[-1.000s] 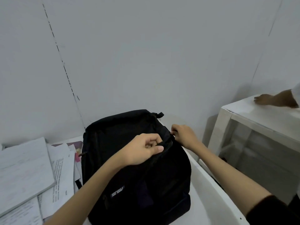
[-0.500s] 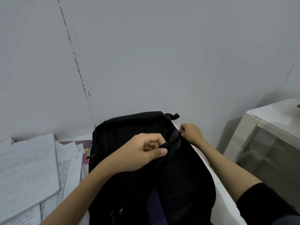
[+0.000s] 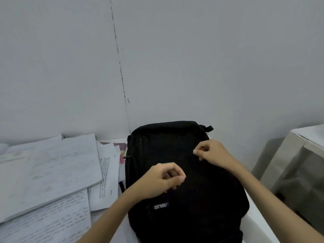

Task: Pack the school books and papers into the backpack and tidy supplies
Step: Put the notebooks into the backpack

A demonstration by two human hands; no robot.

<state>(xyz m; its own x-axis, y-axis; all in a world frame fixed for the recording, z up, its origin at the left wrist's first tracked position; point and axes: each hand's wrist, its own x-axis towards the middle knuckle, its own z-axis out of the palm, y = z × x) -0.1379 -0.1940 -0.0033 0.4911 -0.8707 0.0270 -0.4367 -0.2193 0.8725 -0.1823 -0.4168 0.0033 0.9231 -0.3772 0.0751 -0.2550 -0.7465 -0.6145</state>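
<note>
Head view: black backpack (image 3: 184, 172) lies flat on white tabletop (image 3: 259, 230), against the wall. Books and papers (image 3: 52, 172) stacked just left, unpacked. Left hand (image 3: 162, 181) hovers over bag front, fingers curled; grip apparently on nothing. Right hand (image 3: 213, 152) pinches at upper right edge; zipper pull itself not discernible. Judgement: steady fabric with left, run zipper fully open before loading.
</note>
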